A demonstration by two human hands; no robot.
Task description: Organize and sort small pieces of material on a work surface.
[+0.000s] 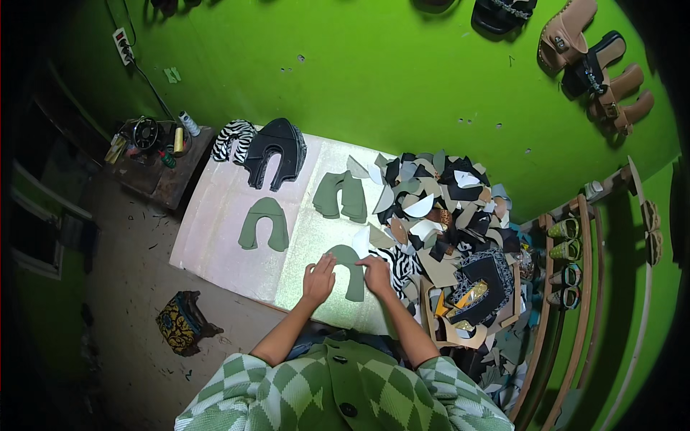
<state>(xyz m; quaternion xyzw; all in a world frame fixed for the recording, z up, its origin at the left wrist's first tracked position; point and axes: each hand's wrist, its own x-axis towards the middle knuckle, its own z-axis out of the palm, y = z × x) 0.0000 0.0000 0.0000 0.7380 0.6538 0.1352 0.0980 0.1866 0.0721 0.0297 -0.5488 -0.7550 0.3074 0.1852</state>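
Two-handed here: resting left hand (318, 281), ungripping, on a green arch (346, 254) near the front of the table (302, 287), apparently keeping it flat; touching its right side with right hand (376, 276), can't tell if pinching. Farther back, on to stacked green arches (352, 195), then black ones (277, 140), likely grouped by colour.

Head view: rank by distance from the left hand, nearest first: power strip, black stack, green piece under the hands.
1. Green piece: at the left hand's fingertips.
2. Black stack: beyond, slightly left.
3. Power strip: far upper left.
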